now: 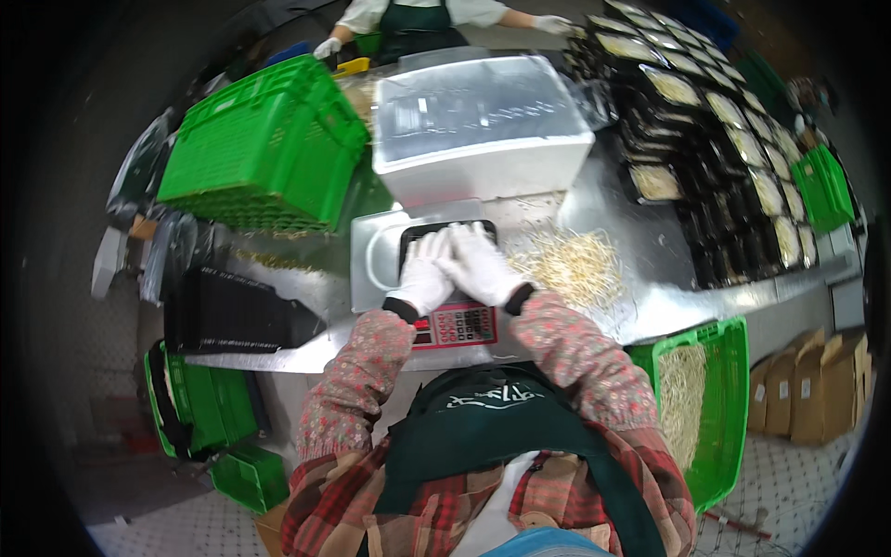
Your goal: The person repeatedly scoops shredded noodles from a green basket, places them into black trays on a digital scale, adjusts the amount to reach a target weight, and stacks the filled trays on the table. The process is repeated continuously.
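Both of my hands wear white gloves and lie over a black tray (490, 229) on a weighing scale (368, 243). My left hand (425, 277) rests on the tray with its fingers stretched forward. Beside it, overlapping at the fingers, my right hand (484, 265) lies flat, its fingers also extended. The hands hide most of the tray's inside, so its contents cannot be made out. Below my wrists shows the scale's red keypad (464, 326). To the right of the scale, a loose heap of pale bean sprouts (577, 266) spreads over the metal table (640, 246).
Behind the scale stands a white foam box (483, 167) with clear film. Green crates (269, 148) are stacked at left, above black trays (246, 314). Packed trays (733, 139) pile up at right. A green crate of sprouts (724, 408) sits by my right side. Across the table works another person (418, 32).
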{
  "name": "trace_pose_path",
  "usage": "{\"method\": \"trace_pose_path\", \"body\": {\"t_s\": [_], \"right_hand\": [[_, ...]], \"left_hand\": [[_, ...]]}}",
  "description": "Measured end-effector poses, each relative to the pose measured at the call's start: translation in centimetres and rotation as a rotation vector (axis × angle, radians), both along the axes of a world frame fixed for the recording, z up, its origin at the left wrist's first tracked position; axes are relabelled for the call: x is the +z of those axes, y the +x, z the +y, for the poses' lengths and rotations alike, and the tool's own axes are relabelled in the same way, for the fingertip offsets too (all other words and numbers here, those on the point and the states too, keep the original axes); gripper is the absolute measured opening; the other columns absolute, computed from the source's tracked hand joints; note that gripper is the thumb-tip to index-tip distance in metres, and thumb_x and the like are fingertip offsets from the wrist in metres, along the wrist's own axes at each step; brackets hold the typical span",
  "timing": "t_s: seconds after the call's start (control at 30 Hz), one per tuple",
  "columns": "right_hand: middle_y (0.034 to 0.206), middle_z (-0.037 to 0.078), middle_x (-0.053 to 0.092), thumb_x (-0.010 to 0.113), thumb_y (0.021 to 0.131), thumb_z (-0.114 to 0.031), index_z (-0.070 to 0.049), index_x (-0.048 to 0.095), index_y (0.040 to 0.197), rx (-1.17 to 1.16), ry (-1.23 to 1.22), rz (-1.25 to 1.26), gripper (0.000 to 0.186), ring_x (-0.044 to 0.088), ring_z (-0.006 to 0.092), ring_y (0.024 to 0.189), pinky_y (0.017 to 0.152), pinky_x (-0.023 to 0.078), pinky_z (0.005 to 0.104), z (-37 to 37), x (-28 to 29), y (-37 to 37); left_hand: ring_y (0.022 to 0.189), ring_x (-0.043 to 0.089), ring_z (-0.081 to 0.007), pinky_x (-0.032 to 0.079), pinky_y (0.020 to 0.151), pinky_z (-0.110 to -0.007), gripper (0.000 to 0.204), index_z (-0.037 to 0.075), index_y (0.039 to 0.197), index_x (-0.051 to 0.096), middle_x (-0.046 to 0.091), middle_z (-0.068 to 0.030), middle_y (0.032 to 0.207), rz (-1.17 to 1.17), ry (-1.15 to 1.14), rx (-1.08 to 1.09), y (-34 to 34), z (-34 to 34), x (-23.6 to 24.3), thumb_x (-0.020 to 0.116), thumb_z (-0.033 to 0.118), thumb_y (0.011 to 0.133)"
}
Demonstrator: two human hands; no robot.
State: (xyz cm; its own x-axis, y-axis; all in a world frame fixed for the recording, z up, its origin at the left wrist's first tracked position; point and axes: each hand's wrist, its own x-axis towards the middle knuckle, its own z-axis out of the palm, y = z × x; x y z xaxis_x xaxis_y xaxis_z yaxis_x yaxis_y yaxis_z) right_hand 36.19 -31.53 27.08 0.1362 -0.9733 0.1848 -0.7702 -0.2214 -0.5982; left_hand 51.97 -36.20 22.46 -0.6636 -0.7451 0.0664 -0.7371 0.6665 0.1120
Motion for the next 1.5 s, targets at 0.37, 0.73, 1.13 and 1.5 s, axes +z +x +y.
{"method": "trace_pose_path", "body": {"t_s": [0.37, 0.73, 1.13, 1.5], "right_hand": [[0.136, 0.025, 0.051, 0.065, 0.089, -0.036, 0.002, 0.044, 0.138, 0.195, -0.331, -0.214, 0.066, 0.047, 0.0397, 0.128, 0.110, 0.035, 0.0462, 0.3, 1.1, -6.8], [0.161, 0.025, 0.004, 0.093, 0.049, -0.041, -0.014, 0.009, 0.156, -0.167, 0.549, 0.432, 0.140, 0.009, 0.0465, 0.147, 0.107, 0.027, 0.0684, 12.9, -8.6, -21.1], [0.100, 0.021, 0.069, 0.066, 0.085, -0.030, -0.013, 0.067, 0.119, -0.111, 0.457, 0.220, 0.038, 0.067, 0.0374, 0.093, 0.085, 0.053, 0.0439, 5.6, -13.3, -30.2], [0.098, 0.021, 0.068, 0.073, 0.081, -0.027, -0.001, 0.065, 0.116, -0.052, 0.421, -0.053, 0.044, 0.066, 0.0305, 0.091, 0.085, 0.051, 0.0371, 3.0, -12.0, -27.3]], "left_hand": [[0.144, 0.023, -0.0365, 0.017, 0.115, -0.058, 0.083, 0.010, 0.154, 0.022, 0.027, -0.0149, 0.156, 0.022, 0.093, 0.135, -1.9, -2.5, 1.9, 0.052, 0.055, 0.092], [0.147, 0.011, -0.0451, 0.028, 0.117, -0.047, 0.134, 0.010, 0.156, 0.006, 0.005, -0.0250, 0.160, 0.036, 0.538, -0.234, -17.2, 10.4, -2.5, 0.090, 0.042, 0.056], [0.092, 0.066, -0.0372, 0.053, 0.081, -0.047, 0.017, 0.006, 0.094, 0.069, 0.067, -0.0193, 0.098, 0.063, 0.479, 0.060, -21.3, 4.1, -10.5, 0.059, 0.010, 0.081], [0.118, 0.052, -0.0344, 0.046, 0.099, -0.040, 0.058, 0.009, 0.132, 0.057, 0.056, -0.0153, 0.130, 0.267, 0.306, -0.074, -18.3, 7.7, -7.0, 0.069, 0.010, 0.075]]}}
